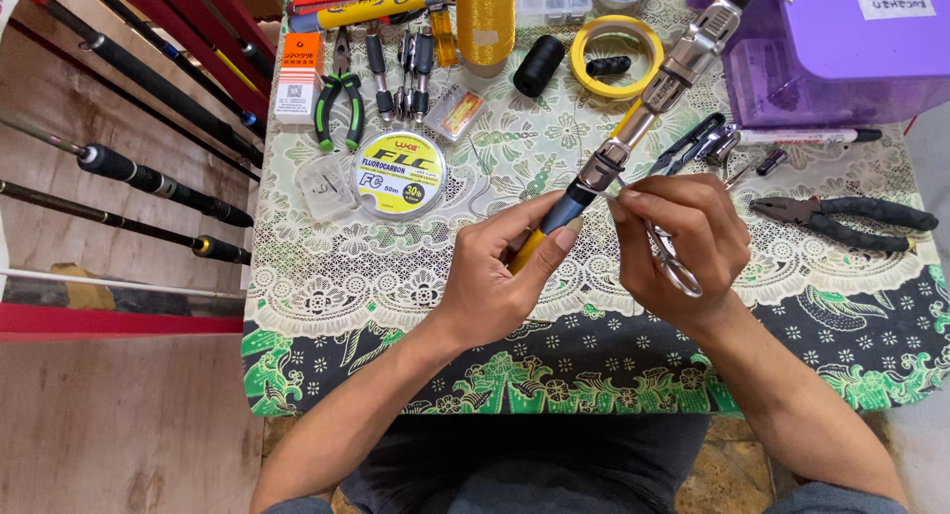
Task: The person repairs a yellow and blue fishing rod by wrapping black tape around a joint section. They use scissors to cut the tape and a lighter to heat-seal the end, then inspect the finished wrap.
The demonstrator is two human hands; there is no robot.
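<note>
Rod handle, a yellow-and-dark-blue grip w/ silver metal reel seat (633, 128), held above centre of the table (327, 306), which is covered in a green floral cloth w/ lace overlay. Long axis runs diagonally: butt end low, toward near edge, seat end rising toward far right corner.

Left hand (495, 272): closed around the grip's lower part, thumb laid along the shaft. Firm hold, nothing else in it.

Right hand (683, 242): just right of the shaft, fingers pinched narrow at the joint where grip meets metal collar; touching or nearly so, cannot tell which. Small silver scissors (673, 267) hang from this hand, loops below the palm. Whether a thread is pinched at the fingertips: too fine to see.

Both hands equally close to the joint; right hand is the one working it.

Nearby: black-handled pliers (851, 222) near right edge, round yellow spool of fishing line (399, 173) left of centre.
</note>
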